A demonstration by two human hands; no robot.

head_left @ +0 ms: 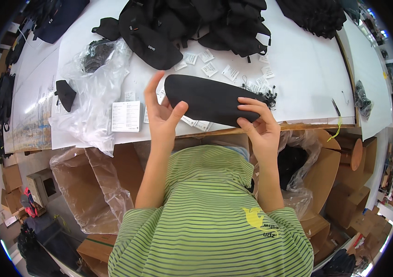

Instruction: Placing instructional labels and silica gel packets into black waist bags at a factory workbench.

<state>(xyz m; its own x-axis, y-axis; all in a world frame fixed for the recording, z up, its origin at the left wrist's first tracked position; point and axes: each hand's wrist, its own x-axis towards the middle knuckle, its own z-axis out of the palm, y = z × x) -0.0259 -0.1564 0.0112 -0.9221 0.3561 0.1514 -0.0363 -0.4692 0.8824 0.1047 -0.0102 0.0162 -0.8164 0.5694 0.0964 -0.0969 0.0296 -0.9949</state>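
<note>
A long, rounded black fabric piece point(208, 98), smooth and pouch-like, is held up above the table's front edge. My right hand point(263, 122) pinches its right end, thumb below and fingers over the top. At the other end is my left hand point(162, 111), open, its index finger stretched upward and its thumb apart, close against the piece. Whether its other fingers touch the back is hidden. Behind the piece, several small white printed tags point(209, 69) lie scattered, with a bunch of black cords point(269, 98) beside my right fingers.
A heap of black fabric pouches point(159, 37) covers the table's far middle. Clear plastic bags point(90, 92), a stack of white cards point(126, 117) and a small black pouch point(65, 95) lie left. A dark pointed tool point(336, 107) rests right. Plastic-lined cartons point(86, 184) stand below the edge.
</note>
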